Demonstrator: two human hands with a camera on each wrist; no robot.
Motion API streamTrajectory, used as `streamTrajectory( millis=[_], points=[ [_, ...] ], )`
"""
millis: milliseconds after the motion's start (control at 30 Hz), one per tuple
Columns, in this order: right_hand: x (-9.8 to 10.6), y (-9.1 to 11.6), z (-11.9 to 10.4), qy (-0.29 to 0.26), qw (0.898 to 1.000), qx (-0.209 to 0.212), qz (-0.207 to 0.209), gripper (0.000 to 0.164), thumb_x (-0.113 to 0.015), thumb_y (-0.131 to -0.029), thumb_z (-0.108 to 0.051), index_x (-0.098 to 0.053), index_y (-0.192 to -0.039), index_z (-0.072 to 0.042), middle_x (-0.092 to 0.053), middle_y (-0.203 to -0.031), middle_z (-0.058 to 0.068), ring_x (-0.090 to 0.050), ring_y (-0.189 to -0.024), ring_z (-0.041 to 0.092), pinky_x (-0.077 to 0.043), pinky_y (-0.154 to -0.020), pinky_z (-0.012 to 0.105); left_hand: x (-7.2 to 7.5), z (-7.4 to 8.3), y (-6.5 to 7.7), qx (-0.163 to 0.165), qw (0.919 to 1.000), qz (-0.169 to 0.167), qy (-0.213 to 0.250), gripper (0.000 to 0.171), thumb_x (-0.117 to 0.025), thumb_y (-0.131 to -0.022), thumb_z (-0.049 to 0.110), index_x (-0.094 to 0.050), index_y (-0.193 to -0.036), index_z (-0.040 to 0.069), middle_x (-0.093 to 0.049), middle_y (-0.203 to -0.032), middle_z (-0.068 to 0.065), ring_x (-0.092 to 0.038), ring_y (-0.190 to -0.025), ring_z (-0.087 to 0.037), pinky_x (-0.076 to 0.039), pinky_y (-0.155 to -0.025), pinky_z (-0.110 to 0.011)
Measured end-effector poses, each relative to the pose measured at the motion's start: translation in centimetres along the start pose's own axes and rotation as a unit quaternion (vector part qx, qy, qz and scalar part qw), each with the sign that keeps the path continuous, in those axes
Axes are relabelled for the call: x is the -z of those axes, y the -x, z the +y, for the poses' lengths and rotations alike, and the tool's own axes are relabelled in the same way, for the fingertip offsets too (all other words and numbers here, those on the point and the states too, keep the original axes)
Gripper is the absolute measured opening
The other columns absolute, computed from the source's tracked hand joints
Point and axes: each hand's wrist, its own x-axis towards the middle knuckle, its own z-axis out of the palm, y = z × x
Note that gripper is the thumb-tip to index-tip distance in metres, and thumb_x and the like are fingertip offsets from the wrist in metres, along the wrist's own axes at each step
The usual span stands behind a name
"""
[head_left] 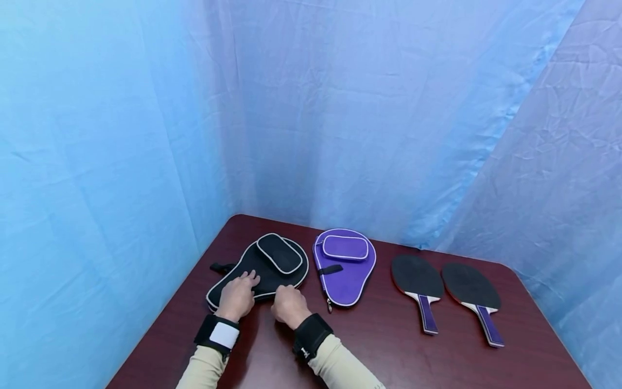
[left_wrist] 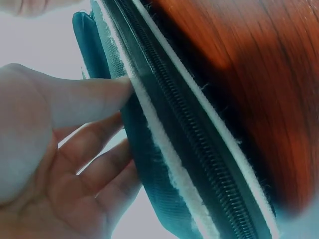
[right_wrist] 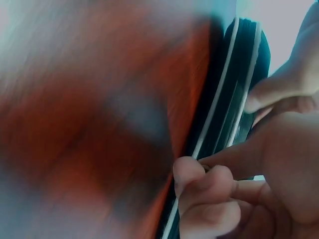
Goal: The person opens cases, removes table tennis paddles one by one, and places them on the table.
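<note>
A black table tennis bat case (head_left: 266, 270) with white piping and a small front pocket lies on the table at the left. My left hand (head_left: 237, 296) rests on its narrower part with fingers extended, the thumb touching the piping at the near edge. A zipper (left_wrist: 184, 119) runs along that edge between two white pipings. At the same edge, further right, my right hand (head_left: 290, 306) has its fingers curled and pinches the zipper pull (right_wrist: 206, 169), which is mostly hidden between thumb and fingers.
A purple bat case (head_left: 347, 278) lies just right of the black one. Two bats with black rubber, a nearer-centre bat (head_left: 417, 276) and a far-right bat (head_left: 471, 285), lie on the dark red table (head_left: 369, 346). Blue cloth (head_left: 340, 108) hangs behind and at the sides.
</note>
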Motion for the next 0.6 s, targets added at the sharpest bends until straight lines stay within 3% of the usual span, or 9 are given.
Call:
streamTrajectory(
  millis=[100, 167, 333, 433, 600],
  points=[
    [-0.4, 0.2, -1.2, 0.015, 0.999, 0.028, -0.007, 0.019, -0.075, -0.081, -0.019, -0.073, -0.090, -0.002, -0.072, -0.094, 0.015, -0.070, -0.084, 0.029, -0.059, -0.070, 0.039, 0.2, 0.0, 0.0, 0.001, 0.9999, -0.009, 0.010, 0.039, -0.068, -0.081, -0.008, -0.071, -0.119, -0.001, -0.064, -0.128, -0.022, -0.061, -0.119, -0.039, -0.055, -0.088, -0.049],
    [-0.8, 0.4, -1.8, 0.022, 0.997, 0.071, -0.016, 0.016, -0.074, -0.082, -0.018, -0.073, -0.088, -0.003, -0.073, -0.093, 0.013, -0.070, -0.087, 0.027, -0.059, -0.073, 0.036, 0.4, 0.1, 0.0, 0.002, 0.9996, -0.017, 0.024, 0.039, -0.067, -0.081, -0.008, -0.070, -0.119, -0.002, -0.064, -0.128, -0.023, -0.061, -0.119, -0.040, -0.055, -0.089, -0.050],
    [-2.0, 0.3, -2.4, -0.034, 0.980, 0.190, -0.039, 0.010, -0.069, -0.084, -0.013, -0.066, -0.078, -0.006, -0.069, -0.077, 0.008, -0.068, -0.077, 0.017, -0.054, -0.067, 0.023, 0.7, -0.1, -0.1, 0.018, 0.9964, -0.039, 0.074, 0.041, -0.066, -0.080, -0.010, -0.070, -0.120, -0.002, -0.064, -0.127, -0.023, -0.061, -0.117, -0.041, -0.052, -0.093, -0.051],
    [-2.6, 0.2, -2.2, -0.075, 0.974, 0.209, -0.042, 0.016, -0.067, -0.085, -0.012, -0.061, -0.071, -0.009, -0.063, -0.067, 0.002, -0.063, -0.066, 0.011, -0.048, -0.058, 0.019, 0.6, -0.4, -0.1, 0.023, 0.9944, -0.051, 0.090, 0.043, -0.065, -0.081, -0.011, -0.069, -0.122, -0.002, -0.063, -0.129, -0.023, -0.060, -0.118, -0.041, -0.052, -0.094, -0.051],
    [-2.8, 0.1, -1.8, -0.083, 0.969, 0.230, -0.028, 0.023, -0.065, -0.088, -0.014, -0.057, -0.067, -0.012, -0.057, -0.061, -0.002, -0.060, -0.062, 0.010, -0.046, -0.057, 0.018, 0.3, -0.5, -0.2, 0.028, 0.9948, -0.046, 0.087, 0.042, -0.066, -0.081, -0.010, -0.069, -0.122, -0.002, -0.063, -0.129, -0.024, -0.060, -0.117, -0.042, -0.052, -0.093, -0.051]
  ],
)
